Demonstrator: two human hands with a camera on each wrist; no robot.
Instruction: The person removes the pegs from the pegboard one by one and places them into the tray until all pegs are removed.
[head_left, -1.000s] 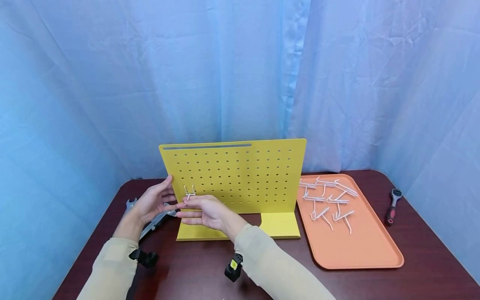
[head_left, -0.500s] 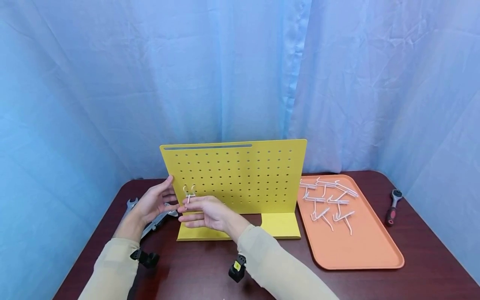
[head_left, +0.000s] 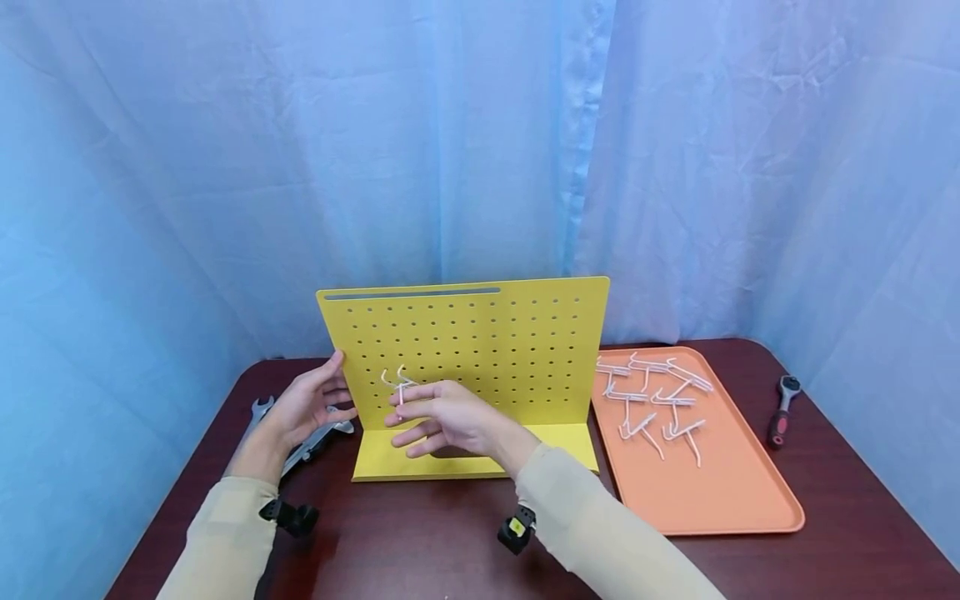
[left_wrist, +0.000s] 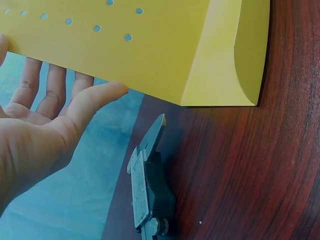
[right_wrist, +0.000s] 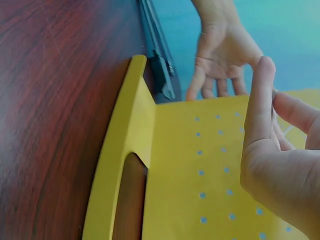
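Hook (head_left: 397,385) pinched in the right hand (head_left: 442,417), held just in front of the yellow pegboard (head_left: 480,350). Left hand (head_left: 303,404), fingers straight, braces the board's left edge; caliper (left_wrist: 150,187) lies beside it.

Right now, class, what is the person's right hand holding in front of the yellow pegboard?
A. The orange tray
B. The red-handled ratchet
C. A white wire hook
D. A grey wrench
C: the right hand pinches a white wire hook in front of the yellow pegboard, while the ratchet lies on the table beyond the orange tray.
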